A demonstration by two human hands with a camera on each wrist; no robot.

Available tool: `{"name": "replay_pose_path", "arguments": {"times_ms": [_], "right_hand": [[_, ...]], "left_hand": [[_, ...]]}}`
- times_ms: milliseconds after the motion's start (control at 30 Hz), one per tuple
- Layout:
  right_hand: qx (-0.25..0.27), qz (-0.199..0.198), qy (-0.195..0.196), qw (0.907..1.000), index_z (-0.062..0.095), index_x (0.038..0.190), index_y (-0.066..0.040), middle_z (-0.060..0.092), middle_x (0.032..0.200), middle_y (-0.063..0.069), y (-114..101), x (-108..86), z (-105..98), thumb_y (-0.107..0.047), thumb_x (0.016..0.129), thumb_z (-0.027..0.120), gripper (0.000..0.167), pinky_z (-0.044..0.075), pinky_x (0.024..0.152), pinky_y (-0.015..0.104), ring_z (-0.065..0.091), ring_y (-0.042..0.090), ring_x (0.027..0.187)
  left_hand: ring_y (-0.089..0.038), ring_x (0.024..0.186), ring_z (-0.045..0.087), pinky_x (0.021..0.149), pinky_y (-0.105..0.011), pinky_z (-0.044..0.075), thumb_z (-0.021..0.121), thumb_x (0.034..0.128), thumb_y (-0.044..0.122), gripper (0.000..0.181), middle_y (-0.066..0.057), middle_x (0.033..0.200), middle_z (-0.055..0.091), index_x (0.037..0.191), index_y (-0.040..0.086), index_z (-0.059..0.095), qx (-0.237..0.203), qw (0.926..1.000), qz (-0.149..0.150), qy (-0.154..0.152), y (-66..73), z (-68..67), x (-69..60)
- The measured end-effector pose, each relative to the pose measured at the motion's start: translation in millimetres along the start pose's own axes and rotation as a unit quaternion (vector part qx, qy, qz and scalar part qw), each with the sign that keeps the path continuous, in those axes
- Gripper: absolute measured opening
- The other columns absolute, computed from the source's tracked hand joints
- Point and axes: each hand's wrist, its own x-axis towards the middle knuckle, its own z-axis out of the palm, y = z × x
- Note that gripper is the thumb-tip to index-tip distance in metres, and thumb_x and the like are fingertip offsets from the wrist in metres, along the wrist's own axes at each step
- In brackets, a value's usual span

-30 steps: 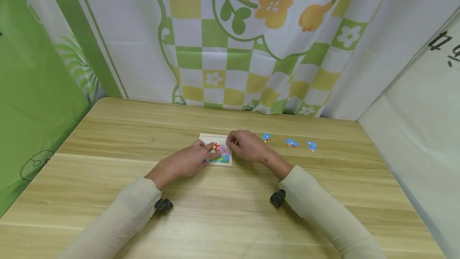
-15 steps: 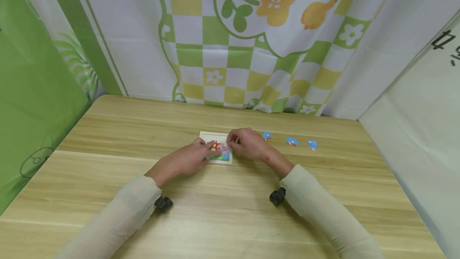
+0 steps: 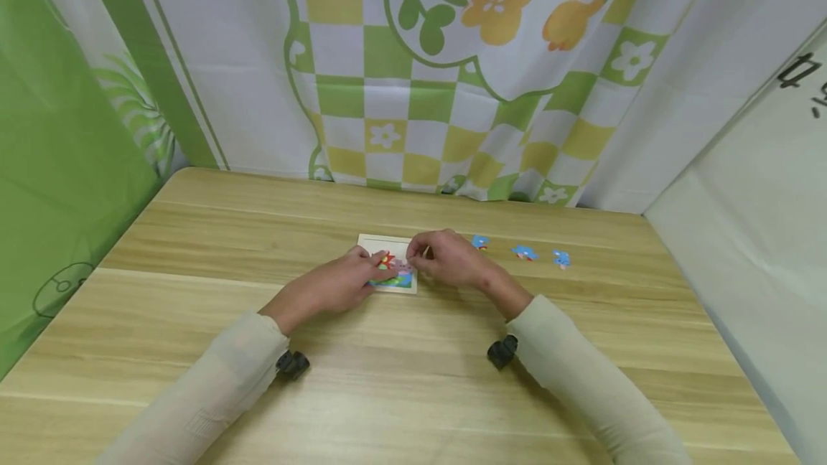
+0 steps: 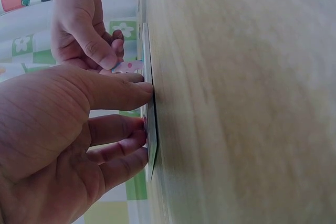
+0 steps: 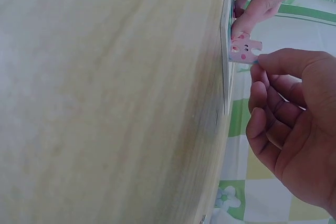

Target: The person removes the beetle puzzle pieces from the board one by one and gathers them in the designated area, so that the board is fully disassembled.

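Observation:
A small framed jigsaw puzzle (image 3: 388,242) lies on the table, with its far part bare wood and its near part filled by a red, green and blue picture. The left hand (image 3: 336,282) rests on it, its thumb and fingers spread and pressing on the left part. Between right thumb and index finger, the right hand (image 3: 449,260) pinches a pink jigsaw piece (image 5: 244,50) with a printed face. That piece stands tilted up, its lower edge at the board, close to a left fingertip; it also shows as a pink piece (image 4: 127,67) in the left wrist view.
To the right of the right hand lie three loose blue jigsaw pieces: one by the knuckles (image 3: 480,242), a middle piece (image 3: 525,253) and a right piece (image 3: 561,258). A patterned curtain (image 3: 420,106) hangs behind the wooden table (image 3: 400,393).
Both hands stay at the puzzle with almost no movement. The pink piece leans a little differently under the right fingertips; the view has shifted slightly.

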Motion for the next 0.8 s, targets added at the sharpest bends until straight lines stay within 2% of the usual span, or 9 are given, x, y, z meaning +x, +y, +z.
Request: {"name": "replay_pose_path", "arguments": {"times_ms": [233, 533, 800], "right_hand": [[0.008, 0.002, -0.005, 0.9999, 0.074, 0.095, -0.012, 0.071, 0.085, -0.006, -1.5, -1.1, -2.0, -0.012, 0.098, 0.069, 0.006, 0.051, 0.066, 0.027, 0.061, 0.008, 0.072], [-0.017, 0.017, 0.008, 0.9997, 0.074, 0.096, -0.012, 0.072, 0.086, -0.005, -2.1, 2.3, -0.5, -0.012, 0.098, 0.067, 0.008, 0.052, 0.07, 0.028, 0.061, 0.007, 0.073], [-0.042, 0.057, 0.007, 0.9975, 0.074, 0.098, -0.011, 0.073, 0.091, -0.002, -3.1, 5.5, 1.1, -0.014, 0.101, 0.063, 0.011, 0.052, 0.075, 0.032, 0.063, 0.011, 0.08]], "left_hand": [[-0.035, 0.123, 0.051, 0.101, -0.046, 0.05, 0.063, 0.1022, 0.004, 0.05, -0.028, 0.158, 0.04, 0.151, 0.016, 0.057, -0.003, 0.9999, 0.007, 0.007, -1.7, 1.4, 1.1], [-0.036, 0.123, 0.051, 0.099, -0.045, 0.051, 0.064, 0.1016, 0.004, 0.048, -0.028, 0.157, 0.041, 0.148, 0.015, 0.059, 0.006, 0.9999, 0.013, 0.006, -1.1, 0.2, 0.0], [-0.037, 0.126, 0.05, 0.102, -0.046, 0.05, 0.061, 0.1022, 0.0, 0.045, -0.028, 0.158, 0.04, 0.146, 0.011, 0.062, 0.005, 0.9999, 0.011, 0.0, -0.3, -0.3, 0.5]]}}
